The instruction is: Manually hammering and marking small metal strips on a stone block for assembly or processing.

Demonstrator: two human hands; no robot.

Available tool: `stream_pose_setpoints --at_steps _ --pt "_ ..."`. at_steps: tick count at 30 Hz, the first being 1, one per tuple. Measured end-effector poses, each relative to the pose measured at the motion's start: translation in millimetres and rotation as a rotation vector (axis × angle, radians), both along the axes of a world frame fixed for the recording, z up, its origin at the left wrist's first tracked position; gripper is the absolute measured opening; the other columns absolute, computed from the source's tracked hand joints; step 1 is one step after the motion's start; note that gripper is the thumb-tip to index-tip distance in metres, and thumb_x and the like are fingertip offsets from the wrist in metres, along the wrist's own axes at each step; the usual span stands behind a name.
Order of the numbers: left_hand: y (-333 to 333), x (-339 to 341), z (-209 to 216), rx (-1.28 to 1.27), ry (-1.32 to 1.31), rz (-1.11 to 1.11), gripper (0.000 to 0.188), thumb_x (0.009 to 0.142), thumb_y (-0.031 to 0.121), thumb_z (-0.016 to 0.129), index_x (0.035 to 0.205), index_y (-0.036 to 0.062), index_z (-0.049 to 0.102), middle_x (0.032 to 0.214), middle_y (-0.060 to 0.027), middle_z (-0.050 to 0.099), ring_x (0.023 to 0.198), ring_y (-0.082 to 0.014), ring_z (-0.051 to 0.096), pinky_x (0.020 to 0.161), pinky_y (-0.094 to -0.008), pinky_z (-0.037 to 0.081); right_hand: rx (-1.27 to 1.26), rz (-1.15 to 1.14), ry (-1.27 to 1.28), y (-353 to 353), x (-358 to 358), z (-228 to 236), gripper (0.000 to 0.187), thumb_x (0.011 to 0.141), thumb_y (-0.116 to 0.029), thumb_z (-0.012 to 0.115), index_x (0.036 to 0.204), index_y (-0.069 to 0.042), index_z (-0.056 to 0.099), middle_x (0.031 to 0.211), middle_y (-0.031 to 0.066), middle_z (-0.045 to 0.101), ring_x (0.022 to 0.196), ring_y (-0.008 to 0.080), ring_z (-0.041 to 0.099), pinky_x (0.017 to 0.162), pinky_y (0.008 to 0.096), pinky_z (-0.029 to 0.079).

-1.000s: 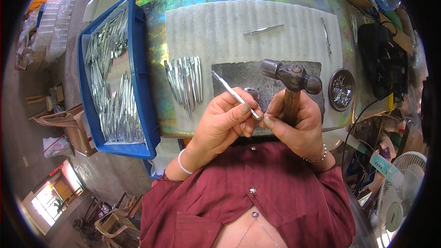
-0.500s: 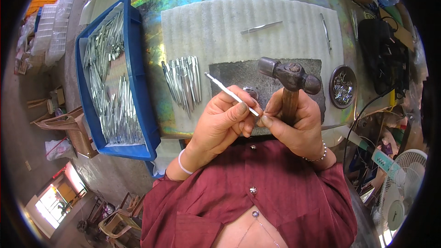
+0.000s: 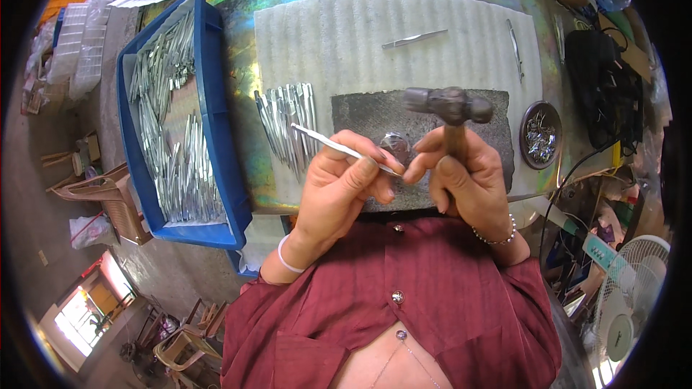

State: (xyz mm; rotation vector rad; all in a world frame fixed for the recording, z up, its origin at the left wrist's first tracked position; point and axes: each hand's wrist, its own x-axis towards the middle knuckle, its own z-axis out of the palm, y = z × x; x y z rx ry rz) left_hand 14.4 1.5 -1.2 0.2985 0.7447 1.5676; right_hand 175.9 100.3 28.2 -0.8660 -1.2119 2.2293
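Note:
My left hand (image 3: pixel 339 184) pinches a slim silver metal handle piece (image 3: pixel 328 142), which slants from upper left down toward my other hand. In my right hand (image 3: pixel 465 176) a ball-peen hammer (image 3: pixel 448 106) stands head up, its wooden shaft in the palm. The right index fingertip is close to the lower end of the silver piece; whether they touch I cannot tell. Between and beyond the hands, a small round shiny metal block (image 3: pixel 394 142) rests on a dark slab (image 3: pixel 360 106). A fan of similar silver pieces (image 3: pixel 288 119) lies to the left of the slab.
A blue tray (image 3: pixel 214 94) full of silver pieces stands at the left. Two single pieces (image 3: pixel 415 39) (image 3: pixel 515 50) lie on the white foam sheet (image 3: pixel 324 36). At the right are a round dish (image 3: pixel 532 109) of small shiny parts, a black bag (image 3: pixel 602 83) and a fan (image 3: pixel 634 281).
My left hand has shifted slightly left with the silver piece, which now lies flatter. The right index finger has stretched out, and the hammer head has turned slightly.

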Motion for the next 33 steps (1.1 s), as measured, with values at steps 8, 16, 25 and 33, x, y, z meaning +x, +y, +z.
stream_pose_setpoints --at_steps 8,16,25,33 --pt "-1.0 -3.6 -3.3 -0.051 0.529 0.067 0.009 0.092 0.002 0.054 0.101 0.0020 0.055 0.093 -0.0109 0.064 0.064 -0.0086 0.057 0.059 -0.0198 0.048 0.245 -0.026 -0.328 7.0 21.0 -10.7 0.021 0.088 -0.007 0.061 0.107 0.000 0.055 0.075 0.0030 0.061 0.062 0.0063 0.057 0.058 0.0204 0.046" --pt "3.0 8.2 -5.0 -0.055 0.829 0.088 0.006 0.089 -0.004 0.056 0.094 -0.0023 0.060 0.090 -0.0080 0.060 0.066 -0.0090 0.056 0.059 -0.0205 0.047 0.327 -0.039 -0.347 6.0 24.3 -19.7 0.019 0.084 -0.002 0.063 0.101 0.001 0.056 0.072 0.0046 0.062 0.068 0.0088 0.062 0.063 0.0230 0.048" --pt "4.7 11.7 -6.0 -0.061 0.889 0.125 0.007 0.086 -0.006 0.058 0.093 -0.0026 0.060 0.089 -0.0087 0.060 0.070 -0.0109 0.057 0.061 -0.0216 0.048 0.318 -0.003 -0.346 5.9 25.9 -18.9 0.021 0.086 0.000 0.061 0.105 0.002 0.055 0.077 0.0016 0.059 0.071 0.0073 0.059 0.063 0.0201 0.045" --pt "5.4 10.5 -9.2 -0.015 0.972 0.123 0.007 0.086 -0.006 0.058 0.092 -0.0028 0.060 0.087 -0.0099 0.060 0.070 -0.0132 0.058 0.061 -0.0229 0.048 0.348 -0.026 -0.326 5.9 26.2 -24.4 0.020 0.085 -0.001 0.062 0.103 0.001 0.056 0.074 0.0034 0.061 0.068 0.0078 0.060 0.062 0.0219 0.046"
